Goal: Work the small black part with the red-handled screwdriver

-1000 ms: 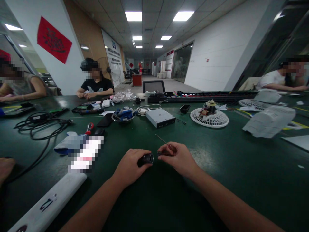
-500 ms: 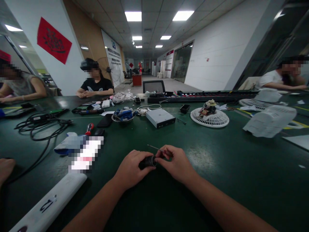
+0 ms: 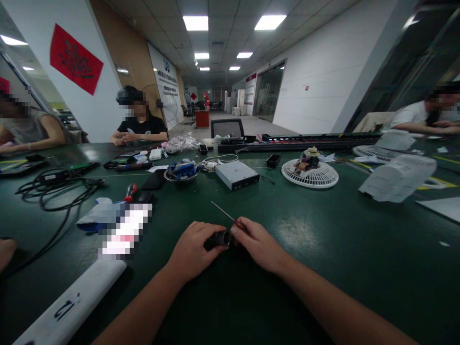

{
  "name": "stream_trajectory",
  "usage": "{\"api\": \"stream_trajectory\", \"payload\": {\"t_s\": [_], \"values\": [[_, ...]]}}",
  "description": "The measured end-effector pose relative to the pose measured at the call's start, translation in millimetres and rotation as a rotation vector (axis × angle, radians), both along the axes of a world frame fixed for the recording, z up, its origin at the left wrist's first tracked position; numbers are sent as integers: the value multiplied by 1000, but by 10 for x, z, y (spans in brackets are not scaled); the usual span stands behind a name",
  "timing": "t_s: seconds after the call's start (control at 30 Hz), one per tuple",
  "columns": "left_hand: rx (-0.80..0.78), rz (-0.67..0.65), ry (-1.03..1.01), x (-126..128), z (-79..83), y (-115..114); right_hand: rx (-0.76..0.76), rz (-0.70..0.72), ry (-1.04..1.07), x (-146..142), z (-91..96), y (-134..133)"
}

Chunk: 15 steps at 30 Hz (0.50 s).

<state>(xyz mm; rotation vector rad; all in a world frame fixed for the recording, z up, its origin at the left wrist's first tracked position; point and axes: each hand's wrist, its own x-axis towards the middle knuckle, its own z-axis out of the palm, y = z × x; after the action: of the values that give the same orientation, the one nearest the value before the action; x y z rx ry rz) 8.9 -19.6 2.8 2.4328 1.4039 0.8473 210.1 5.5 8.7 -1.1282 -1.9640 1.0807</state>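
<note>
Black cylinder (image 3: 218, 239): located over the dark green tabletop (image 3: 223, 306), its open end facing the right hand (image 3: 257, 243). The rear portion is covered by fingers; the bore is too dark to inspect. Contact between cylinder and tabletop cannot be confirmed.

Left hand (image 3: 190, 245): curled around the cylinder, thumb below, fingers above. Right hand: closed on a thin-shafted tool (image 3: 222, 211), shaft directed up and to the left. The tool's reddish handle is mostly concealed by the grip. Fingertips lie just beside the cylinder's open end; whether they touch it, or pinch a small part, cannot be determined.

Beyond the hands: a grey drive box (image 3: 237, 174), a metal bowl (image 3: 181, 178) whose contents are hard to identify, and a white fan grille (image 3: 325, 180). Left side: a white elongated casing (image 3: 72, 302), cut off by the lower edge, its upper end adjoining a pixelated patch. Another person's hand (image 3: 6, 251) is cropped at the left edge.
</note>
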Motion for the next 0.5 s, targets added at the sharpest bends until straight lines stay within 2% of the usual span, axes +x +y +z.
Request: {"api": "stream_trajectory", "payload": {"t_s": [0.13,0.27,0.37,0.5], "values": [[9,177,-18,-95,-37,52,205,-35,-175,124,112,27],[4,324,-68,-194,-74,105,271,-54,-292,258,149,121],[-20,372,-103,-215,-84,120,304,1,-285,307,139,165],[-48,355,-92,-185,-59,110,319,21,-274,300,138,160]]}}
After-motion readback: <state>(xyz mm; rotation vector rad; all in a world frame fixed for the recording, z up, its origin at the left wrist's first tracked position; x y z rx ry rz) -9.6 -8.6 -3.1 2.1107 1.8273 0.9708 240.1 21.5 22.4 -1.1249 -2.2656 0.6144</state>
